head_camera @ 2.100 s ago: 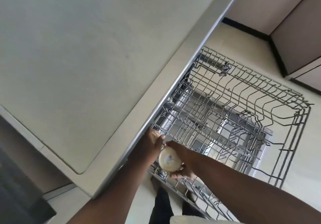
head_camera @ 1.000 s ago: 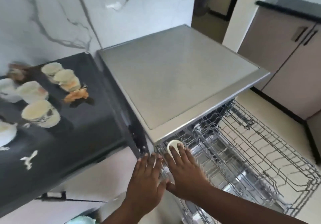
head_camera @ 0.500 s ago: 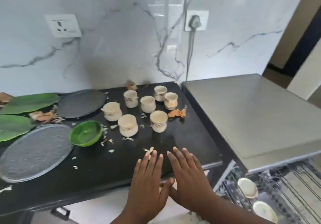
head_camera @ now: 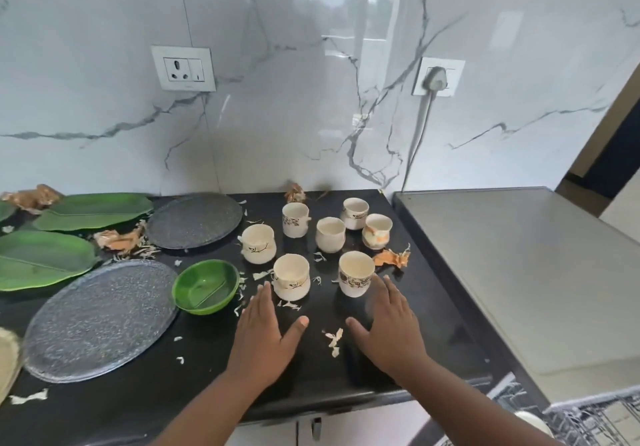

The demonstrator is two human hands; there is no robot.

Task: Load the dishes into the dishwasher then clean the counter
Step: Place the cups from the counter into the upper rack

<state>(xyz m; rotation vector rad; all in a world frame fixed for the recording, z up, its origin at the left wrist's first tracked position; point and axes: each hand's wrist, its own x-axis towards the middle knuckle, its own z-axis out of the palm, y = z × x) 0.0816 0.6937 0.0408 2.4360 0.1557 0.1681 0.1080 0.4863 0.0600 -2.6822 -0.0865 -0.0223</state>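
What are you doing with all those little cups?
A person is loading dishes into the dishwasher. Both hands are open and empty: the left hand reaches for the near-left cup, the right hand for the near-right cup. Seven cups, a green bowl, plates and scraps sit on the black counter. The dishwasher rack is pulled out.

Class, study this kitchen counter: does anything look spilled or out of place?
Yes. Pale scraps lie scattered across the black counter between the cups, and orange peelings sit beside the rightmost cups, so it needs wiping.
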